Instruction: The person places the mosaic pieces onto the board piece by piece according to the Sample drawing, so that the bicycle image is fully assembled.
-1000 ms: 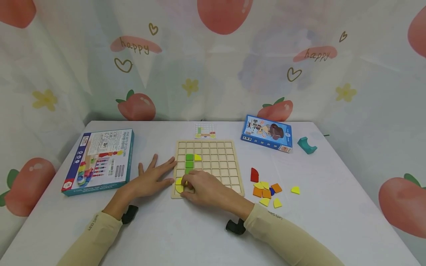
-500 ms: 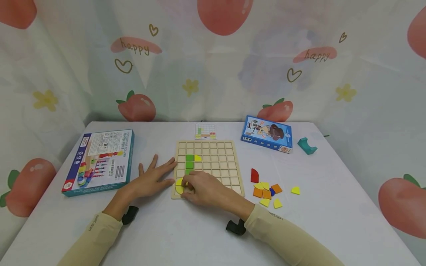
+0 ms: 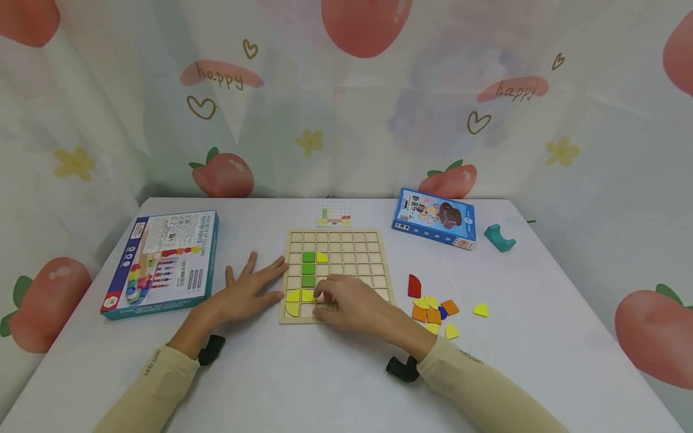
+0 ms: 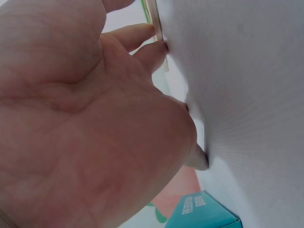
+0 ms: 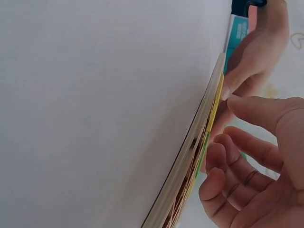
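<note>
A wooden grid board (image 3: 349,246) lies mid-table. Three green squares (image 3: 308,269) stand in a column on it, a yellow piece (image 3: 322,257) beside the top one. Yellow pieces (image 3: 292,308) fill cells at its lower left. My left hand (image 3: 246,293) lies with fingers spread, fingertips at the board's left edge; the left wrist view shows its palm (image 4: 95,114). Over the lower part of the board hovers my right hand (image 3: 352,307), fingers bent and parted beside a yellow piece. In the right wrist view nothing shows between the thumb and fingers of that hand (image 5: 256,161).
Loose red, orange, yellow and blue pieces (image 3: 419,313) lie right of the board. A pattern card (image 3: 334,214) is behind it. A large box (image 3: 168,258) lies at left, a blue box (image 3: 433,216) at back right, with a teal object (image 3: 498,237) beside it.
My right hand has shifted right from the lower-left cells, uncovering the lowest green square and a yellow piece below it. My left hand has not moved.
</note>
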{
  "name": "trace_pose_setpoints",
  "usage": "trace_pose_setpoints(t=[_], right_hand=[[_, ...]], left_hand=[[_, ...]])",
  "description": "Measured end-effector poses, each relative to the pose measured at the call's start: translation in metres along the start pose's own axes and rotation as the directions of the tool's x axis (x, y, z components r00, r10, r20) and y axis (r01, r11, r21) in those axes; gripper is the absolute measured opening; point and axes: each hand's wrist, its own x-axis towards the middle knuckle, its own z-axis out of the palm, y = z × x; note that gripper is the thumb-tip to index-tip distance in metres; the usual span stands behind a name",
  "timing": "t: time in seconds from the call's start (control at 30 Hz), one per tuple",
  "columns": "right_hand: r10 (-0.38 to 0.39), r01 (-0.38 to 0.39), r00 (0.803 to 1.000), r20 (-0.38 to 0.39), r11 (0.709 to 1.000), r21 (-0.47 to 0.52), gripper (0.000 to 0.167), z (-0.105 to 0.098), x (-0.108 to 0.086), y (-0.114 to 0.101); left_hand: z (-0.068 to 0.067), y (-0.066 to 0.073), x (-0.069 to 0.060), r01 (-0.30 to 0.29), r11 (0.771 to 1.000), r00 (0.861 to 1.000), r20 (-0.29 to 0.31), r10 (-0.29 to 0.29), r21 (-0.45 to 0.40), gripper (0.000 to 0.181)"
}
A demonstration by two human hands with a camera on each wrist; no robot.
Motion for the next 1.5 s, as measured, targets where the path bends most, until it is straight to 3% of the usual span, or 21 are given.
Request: trace_pose_setpoints(t=[0.33,0.97,1.5], right_hand=[[0.08,-0.079,0.997,-0.025,0.996,0.031,0.027,-0.014,-0.025,0.018],[0.123,-0.12,0.984,-0.128,0.992,0.035,0.022,-0.036,-0.078,0.057],[0.24,-0.242,0.956,-0.167,0.97,0.008,0.025,-0.052,-0.118,0.086]], left_hand=[[0.0,-0.001,0.0,-0.017,1.0,1.0,-0.002,0.017,-0.015,0.071],[0.002,-0.003,0.001,-0.007,1.0,1.0,-0.006,0.007,-0.011,0.071],[0.002,-0.003,0.001,-0.003,1.0,1.0,0.002,0.003,-0.011,0.071]])
